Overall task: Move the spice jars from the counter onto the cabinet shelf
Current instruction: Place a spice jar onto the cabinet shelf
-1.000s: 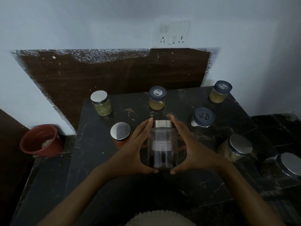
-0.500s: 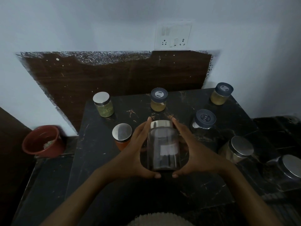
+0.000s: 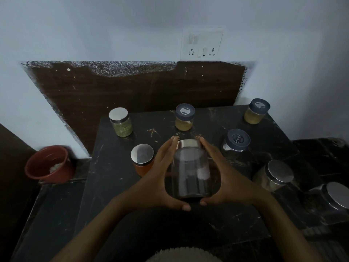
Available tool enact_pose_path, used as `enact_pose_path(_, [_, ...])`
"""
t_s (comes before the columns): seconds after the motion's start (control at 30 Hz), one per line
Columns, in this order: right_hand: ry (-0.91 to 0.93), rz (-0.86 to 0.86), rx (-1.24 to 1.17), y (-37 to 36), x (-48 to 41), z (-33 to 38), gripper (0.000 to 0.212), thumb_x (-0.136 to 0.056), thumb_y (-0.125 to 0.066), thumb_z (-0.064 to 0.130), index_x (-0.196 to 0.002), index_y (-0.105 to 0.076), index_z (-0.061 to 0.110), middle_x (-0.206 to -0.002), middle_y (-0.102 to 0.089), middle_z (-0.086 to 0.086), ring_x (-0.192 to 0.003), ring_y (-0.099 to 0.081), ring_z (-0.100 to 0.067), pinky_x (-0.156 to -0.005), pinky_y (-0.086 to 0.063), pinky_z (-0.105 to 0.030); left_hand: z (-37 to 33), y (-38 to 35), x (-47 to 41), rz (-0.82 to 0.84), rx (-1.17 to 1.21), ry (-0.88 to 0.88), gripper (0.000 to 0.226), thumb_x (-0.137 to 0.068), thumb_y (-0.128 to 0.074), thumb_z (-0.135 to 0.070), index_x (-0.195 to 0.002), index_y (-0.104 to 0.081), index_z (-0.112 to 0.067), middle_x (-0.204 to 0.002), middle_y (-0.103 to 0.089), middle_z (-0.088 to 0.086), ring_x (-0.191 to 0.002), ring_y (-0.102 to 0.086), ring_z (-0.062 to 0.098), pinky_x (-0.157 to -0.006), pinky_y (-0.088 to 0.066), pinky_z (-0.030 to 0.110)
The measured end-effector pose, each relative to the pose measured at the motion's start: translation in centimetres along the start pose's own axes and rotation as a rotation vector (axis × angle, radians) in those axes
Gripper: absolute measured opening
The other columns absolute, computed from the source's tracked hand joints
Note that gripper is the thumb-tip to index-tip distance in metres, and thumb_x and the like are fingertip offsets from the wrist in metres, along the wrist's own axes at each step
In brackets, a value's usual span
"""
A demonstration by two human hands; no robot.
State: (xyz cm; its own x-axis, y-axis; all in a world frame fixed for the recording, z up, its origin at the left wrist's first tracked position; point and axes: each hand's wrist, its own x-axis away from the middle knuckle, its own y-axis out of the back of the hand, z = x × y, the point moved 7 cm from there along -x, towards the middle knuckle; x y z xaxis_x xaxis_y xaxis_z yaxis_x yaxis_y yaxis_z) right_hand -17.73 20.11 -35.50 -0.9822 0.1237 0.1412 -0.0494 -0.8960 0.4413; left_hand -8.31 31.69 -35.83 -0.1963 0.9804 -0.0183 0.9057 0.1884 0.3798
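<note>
The clear jar (image 3: 190,173), steel-lidded and dark at the bottom, is held between both hands over the near centre of the desk (image 3: 117,195).

- **Left hand (image 3: 160,178):** clasps the jar's left wall. The fingers run up the glass to the lid and the thumb curls under the near edge of the base.
- **Right hand (image 3: 226,178):** clasps the right wall in the mirror grip. Neither hand is nearer the jar than the other.
- **Long axis:** points away from the person, lid at the far end and base toward the body.
- **Height:** the jar appears raised, but whether its base is clear of the desk cannot be told for certain.

The orange jar (image 3: 142,159) stands just beside the back of the left hand. The dark-lidded jar (image 3: 236,141) stands near the right fingertips. Other jars, among them the green jar (image 3: 120,122), stand farther back and to the right.

The cabinet shelf is not in view, so its direction from the hands is unknown.

Judgement: the step in hand is carrying this one jar, and most of the task remains. The next move likely calls for a straight lift before any turn, because a sideways swing could knock either neighbouring jar.
</note>
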Motion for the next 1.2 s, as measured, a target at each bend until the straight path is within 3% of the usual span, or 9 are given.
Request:
enact_pose_path(0.17, [0.025,0.01,0.055,0.1,-0.3,0.3,0.132,-0.054,-0.087,0.032,-0.142,0.01,0.047,-0.147,-0.001,0.03,-0.133,-0.015,0.012,-0.103,-0.03,-0.007,-0.5,0.4,-0.1,-0.053,-0.033,-0.028,0.121,-0.056,-0.084,-0.039,-0.14,0.002,-0.049,-0.146,0.003,-0.033,-0.135,-0.011,-0.012,-0.1,-0.036,0.009])
enact_pose_path(0.3, [-0.031,0.075,-0.037,0.4,0.0,-0.2,0.134,-0.057,-0.087,0.016,-0.138,0.012,0.052,-0.146,-0.004,0.032,-0.127,-0.026,0.019,-0.099,-0.034,-0.007,-0.1,0.7,0.3,-0.08,0.099,-0.014,0.121,-0.055,-0.087,-0.027,-0.139,-0.004,-0.053,-0.144,-0.004,-0.037,-0.135,-0.02,-0.008,-0.097,-0.044,0.019])
enact_pose_path(0.47, [-0.053,0.05,-0.081,0.1,-0.2,-0.3,0.131,-0.055,-0.088,0.01,-0.142,0.001,0.049,-0.15,-0.017,0.018,-0.13,-0.036,0.003,-0.104,-0.04,-0.023,0.4,0.1,0.4,-0.018,0.073,0.02,0.129,-0.055,-0.084,-0.037,-0.141,0.012,-0.049,-0.144,0.013,-0.04,-0.14,-0.005,-0.006,-0.106,-0.036,0.019])
enact_pose_path(0.6, [-0.007,0.018,-0.017,-0.1,-0.5,0.1,0.131,-0.052,-0.09,0.019,-0.143,0.001,0.046,-0.148,-0.009,0.028,-0.134,-0.02,0.01,-0.099,-0.03,-0.003,0.1,0.1,0.3,-0.043,-0.022,0.007,0.128,-0.056,-0.085,-0.041,-0.139,0.012,-0.051,-0.137,0.009,-0.048,-0.132,-0.006,-0.02,-0.102,-0.033,0.008])
enact_pose_path(0.7, [-0.016,0.067,-0.058,0.0,-0.3,0.2,0.134,-0.051,-0.09,0.021,-0.141,0.005,0.052,-0.148,-0.007,0.029,-0.133,-0.024,0.01,-0.102,-0.033,-0.009,0.1,0.4,0.4,-0.07,0.046,0.011,0.123,-0.054,-0.087,-0.036,-0.131,0.004,-0.067,-0.137,-0.001,-0.047,-0.135,-0.02,-0.008,-0.102,-0.04,0.019])
enact_pose_path(0.83, [-0.049,0.096,-0.217,0.2,0.1,-0.2,0.13,-0.055,-0.082,-0.008,-0.14,0.0,0.046,-0.139,-0.027,0.025,-0.119,-0.045,0.012,-0.09,-0.045,-0.015,0.3,0.5,0.5,-0.043,0.123,0.018,0.125,-0.054,-0.086,-0.034,-0.132,0.007,-0.065,-0.136,0.0,-0.049,-0.137,-0.017,-0.008,-0.1,-0.039,0.015])
enact_pose_path(0.97, [-0.041,0.031,-0.108,-0.2,-0.6,0.2,0.127,-0.049,-0.088,0.021,-0.14,-0.006,0.052,-0.147,-0.019,0.021,-0.133,-0.033,-0.001,-0.102,-0.042,-0.022,0.0,0.6,0.2,-0.044,0.003,-0.003,0.127,-0.055,-0.082,-0.045,-0.142,0.011,-0.045,-0.144,0.014,-0.04,-0.14,0.0,-0.008,-0.109,-0.033,0.023])
enact_pose_path(1.07, [-0.024,0.015,-0.071,-0.1,-0.7,0.6,0.127,-0.047,-0.087,0.032,-0.14,-0.004,0.053,-0.147,-0.013,0.027,-0.135,-0.025,0.002,-0.104,-0.038,-0.019,-0.2,1.1,0.3,-0.06,0.03,-0.006,0.122,-0.054,-0.084,-0.04,-0.146,-0.003,-0.039,-0.149,0.0,-0.029,-0.139,-0.015,-0.002,-0.105,-0.042,0.031])
enact_pose_path(1.2, [-0.032,0.071,-0.167,0.1,-0.3,1.1,0.128,-0.047,-0.086,0.023,-0.137,-0.001,0.057,-0.148,-0.016,0.024,-0.129,-0.034,0.009,-0.094,-0.042,-0.014,-0.7,1.6,0.7,-0.053,0.188,-0.018,0.118,-0.052,-0.086,-0.037,-0.141,-0.009,-0.044,-0.149,-0.01,-0.024,-0.133,-0.03,-0.002,-0.094,-0.046,0.02])
